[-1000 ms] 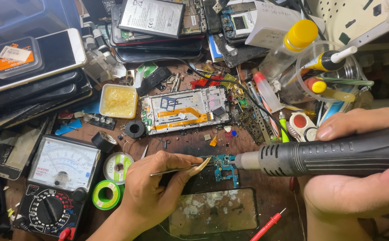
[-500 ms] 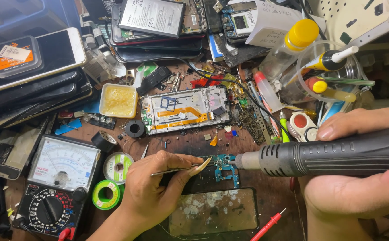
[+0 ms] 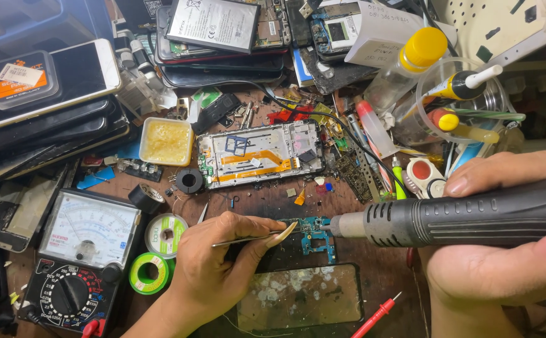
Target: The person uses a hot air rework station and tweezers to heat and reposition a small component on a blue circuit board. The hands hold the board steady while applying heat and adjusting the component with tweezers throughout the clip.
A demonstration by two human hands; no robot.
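Over the past second I register almost no movement: my left hand (image 3: 213, 266) has edged the tweezers (image 3: 251, 237) a touch closer along the blue circuit board (image 3: 318, 233), and the hot-air tool's nozzle (image 3: 346, 224) has crept slightly leftward.

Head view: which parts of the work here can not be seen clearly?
- Tip of the tweezers on the blue circuit board: too small to tell which part it touches.
- Nozzle mouth of the hot-air tool: faces away; any gap to the board is unclear.
- Right hand: cut off by the right and bottom edges.
- Left hand: its palm faces away.
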